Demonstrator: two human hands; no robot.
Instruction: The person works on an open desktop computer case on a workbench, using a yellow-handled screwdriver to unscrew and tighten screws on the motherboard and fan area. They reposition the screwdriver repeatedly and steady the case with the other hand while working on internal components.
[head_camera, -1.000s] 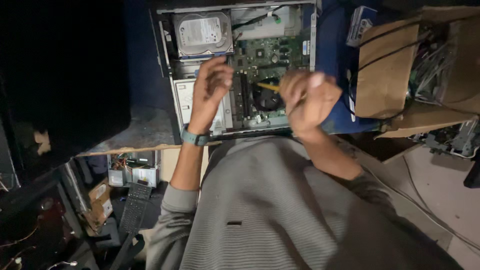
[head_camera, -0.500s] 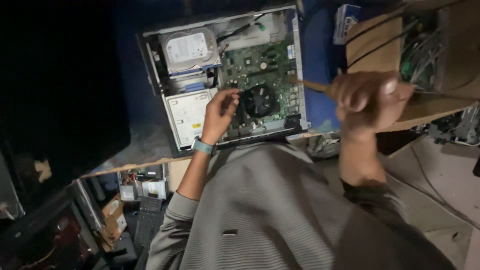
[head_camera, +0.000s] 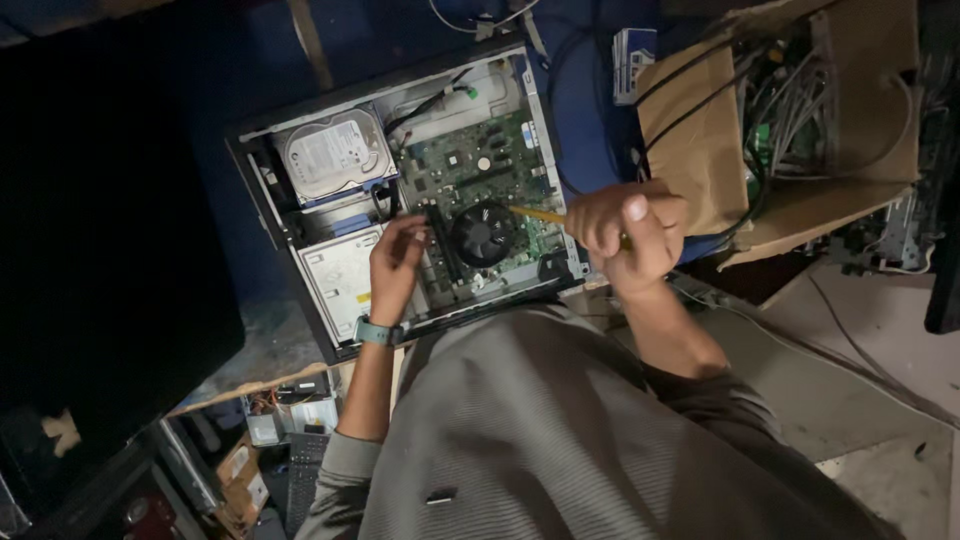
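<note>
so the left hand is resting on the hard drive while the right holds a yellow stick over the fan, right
Not quite. In the head view the left hand rests beside the fan, not on the hard drive. The right hand does hold the yellow stick.

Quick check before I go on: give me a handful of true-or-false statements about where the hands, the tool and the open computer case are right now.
1. The left hand rests inside the open computer case, beside the round fan. True.
2. The right hand is empty. False: it grips a yellow-handled tool pointing toward the fan.
3. The hard drive has been lifted out of the case. False: it sits in the case's upper-left corner.
4. A cardboard box full of cables stands to the right of the case. True.
5. A band is on the left wrist. True.
</note>
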